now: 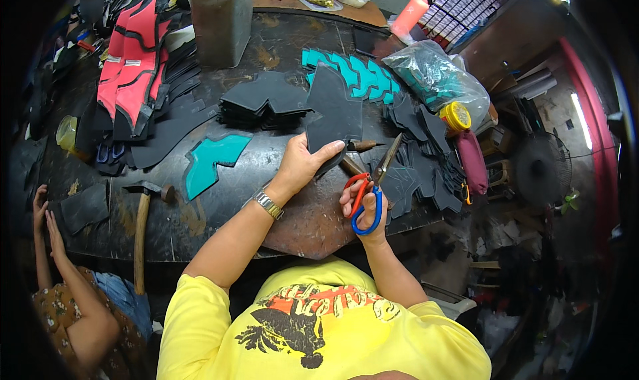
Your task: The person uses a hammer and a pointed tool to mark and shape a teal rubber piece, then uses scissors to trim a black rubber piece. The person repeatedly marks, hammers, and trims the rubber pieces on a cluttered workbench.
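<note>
Head view: the left hand (301, 163) pinches a black cut-out piece (335, 110), held up over the dark worktable (219, 207). The right hand (363, 210) grips scissors (373, 187) (red and blue handles), blades apart beside the piece. A hammer (143, 220) lies well to the left.

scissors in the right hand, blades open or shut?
Open. The scissors in the right hand show two blades spread apart in a narrow V, tips beside the black cut piece that the left hand holds.
</note>
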